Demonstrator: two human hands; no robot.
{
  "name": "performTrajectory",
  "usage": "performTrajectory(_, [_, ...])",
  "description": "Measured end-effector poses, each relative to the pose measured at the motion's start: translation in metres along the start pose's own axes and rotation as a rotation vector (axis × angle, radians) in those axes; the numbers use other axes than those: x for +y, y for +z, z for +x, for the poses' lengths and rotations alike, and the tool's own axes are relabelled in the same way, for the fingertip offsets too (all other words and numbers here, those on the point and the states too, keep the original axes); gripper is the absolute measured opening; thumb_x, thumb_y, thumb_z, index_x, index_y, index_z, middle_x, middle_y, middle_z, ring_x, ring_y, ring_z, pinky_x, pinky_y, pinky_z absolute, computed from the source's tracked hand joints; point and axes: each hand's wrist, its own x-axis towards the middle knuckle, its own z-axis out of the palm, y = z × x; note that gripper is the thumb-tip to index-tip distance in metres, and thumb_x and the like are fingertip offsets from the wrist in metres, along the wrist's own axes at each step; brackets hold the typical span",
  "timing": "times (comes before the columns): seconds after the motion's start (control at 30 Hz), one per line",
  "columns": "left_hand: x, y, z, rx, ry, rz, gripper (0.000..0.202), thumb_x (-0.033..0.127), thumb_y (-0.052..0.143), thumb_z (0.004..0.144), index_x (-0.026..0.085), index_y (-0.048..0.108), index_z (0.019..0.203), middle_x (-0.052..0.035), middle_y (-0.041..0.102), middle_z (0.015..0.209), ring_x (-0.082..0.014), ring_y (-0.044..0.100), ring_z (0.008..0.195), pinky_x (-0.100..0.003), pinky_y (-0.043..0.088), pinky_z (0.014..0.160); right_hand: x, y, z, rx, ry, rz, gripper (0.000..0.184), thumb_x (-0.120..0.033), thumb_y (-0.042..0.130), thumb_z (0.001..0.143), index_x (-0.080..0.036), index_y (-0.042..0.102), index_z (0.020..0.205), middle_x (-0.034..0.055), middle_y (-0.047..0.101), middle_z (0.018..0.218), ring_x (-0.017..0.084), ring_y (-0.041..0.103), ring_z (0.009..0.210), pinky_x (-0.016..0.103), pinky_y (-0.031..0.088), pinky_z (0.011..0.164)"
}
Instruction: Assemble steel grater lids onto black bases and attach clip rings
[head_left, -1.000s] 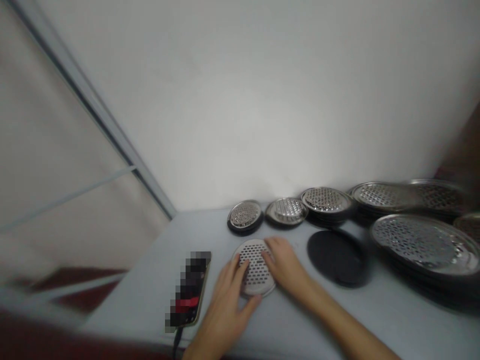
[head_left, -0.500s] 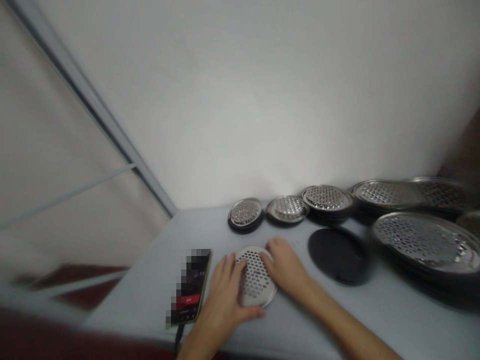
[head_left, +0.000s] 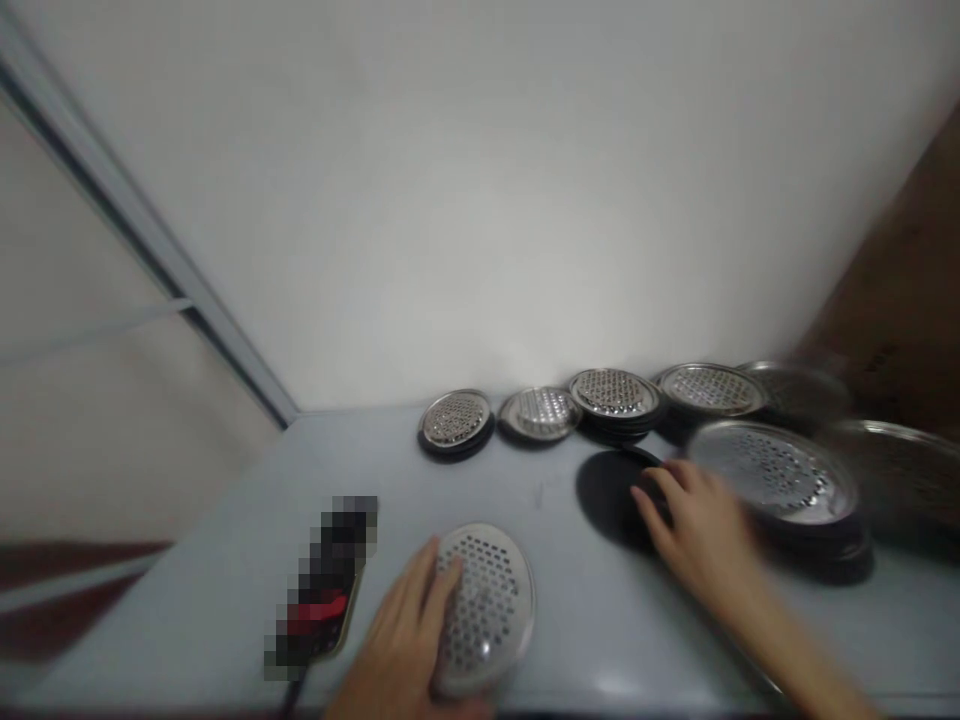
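I'm looking down a pale wall (head_left: 450,200) to a grey desk (head_left: 180,580), with a metal window frame (head_left: 127,220) running off to the left and a brown surface (head_left: 892,300) filling the right corner. Along the back of the desk, near the wall, sits a row of perforated steel discs, and the first three stacks (head_left: 455,420) (head_left: 540,412) (head_left: 613,400) are the smallest. Larger stacks (head_left: 709,388) (head_left: 795,390) continue to the right.

In the front of the desk, a single steel disc (head_left: 484,610) lies flat, near the edge. My left hand (head_left: 401,650) is on its left side, with the fingers laid across the rim. The thumb is out of sight, so I can't tell whether that grip is closed on the disc or just resting.

My right hand (head_left: 697,535) is blurred, well apart from the left. Its fingers are curled over a black disc (head_left: 607,495), just beside a big perforated tray (head_left: 772,470) on a dark stack. I can't tell if that grip is holding anything

A pixelated phone (head_left: 322,590) lies just left of my left hand, with a cable (head_left: 292,695) running off the near edge of the desk
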Motion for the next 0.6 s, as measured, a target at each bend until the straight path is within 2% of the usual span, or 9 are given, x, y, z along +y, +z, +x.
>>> performTrajectory(0.07, [0.006,0.005,0.001,0.011,0.054,0.008,0.130,0.049,0.093,0.046,0.017,0.033,0.156,-0.0278,0.037,0.160,-0.0480,0.048,0.138,-0.056,0.053,0.104,0.016,0.000,-0.019,-0.047,-0.064,0.045,0.029,-0.036,0.050,0.100,-0.016,0.070,0.099,0.0200,0.062,0.119,0.037,0.058,0.110,0.054,0.050,0.093])
performTrajectory(0.13, [0.012,0.013,0.004,0.034,0.085,0.010,0.132,0.051,0.093,0.047,0.016,0.030,0.158,-0.0285,0.035,0.160,-0.0481,0.048,0.139,-0.056,0.053,0.103,0.020,-0.001,-0.036,-0.088,-0.099,0.127,0.025,-0.036,0.051,0.100,-0.019,0.068,0.092,0.0180,0.061,0.121,0.036,0.057,0.116,0.055,0.050,0.099])
performTrajectory(0.3, [0.020,0.036,0.007,0.119,0.058,-0.059,0.130,0.046,0.090,0.053,0.014,0.024,0.160,-0.0256,0.027,0.165,-0.0470,0.044,0.142,-0.055,0.053,0.105,-0.007,-0.015,-0.071,-0.127,-0.082,0.247,0.020,-0.034,0.056,0.099,-0.021,0.063,0.085,0.0164,0.052,0.137,0.037,0.046,0.135,0.057,0.050,0.105])
performTrajectory(0.4, [0.024,0.041,0.009,0.143,0.035,-0.114,0.131,0.041,0.091,0.053,0.013,0.020,0.160,-0.0251,0.028,0.164,-0.0472,0.044,0.142,-0.055,0.052,0.106,-0.032,-0.027,-0.084,-0.138,-0.121,0.235,0.012,-0.032,0.063,0.095,-0.021,0.064,0.091,0.0165,0.050,0.145,0.043,0.030,0.147,0.064,0.045,0.110])
performTrajectory(0.47, [0.028,0.038,0.012,0.141,0.052,-0.144,0.131,0.046,0.091,0.056,0.015,0.018,0.161,-0.0256,0.032,0.163,-0.0463,0.047,0.140,-0.054,0.054,0.104,-0.046,-0.034,-0.089,-0.163,-0.144,0.267,0.011,-0.031,0.066,0.093,-0.021,0.066,0.094,0.0163,0.050,0.147,0.044,0.025,0.150,0.067,0.041,0.113])
performTrajectory(0.53, [0.032,0.034,0.015,0.125,0.097,-0.175,0.132,0.055,0.089,0.059,0.017,0.016,0.162,-0.0263,0.034,0.161,-0.0455,0.049,0.138,-0.053,0.055,0.102,-0.056,-0.039,-0.089,-0.262,-0.142,0.373,0.014,-0.031,0.068,0.092,-0.021,0.066,0.102,0.0147,0.048,0.151,0.041,0.030,0.150,0.063,0.042,0.115])
performTrajectory(0.6, [0.035,0.030,0.019,0.112,0.137,-0.192,0.131,0.065,0.086,0.062,0.018,0.016,0.162,-0.0267,0.034,0.161,-0.0456,0.048,0.139,-0.054,0.055,0.102,-0.061,-0.043,-0.086,-0.394,-0.093,0.511,0.031,-0.031,0.070,0.091,-0.023,0.063,0.120,0.0131,0.040,0.158,0.036,0.036,0.148,0.055,0.044,0.116])
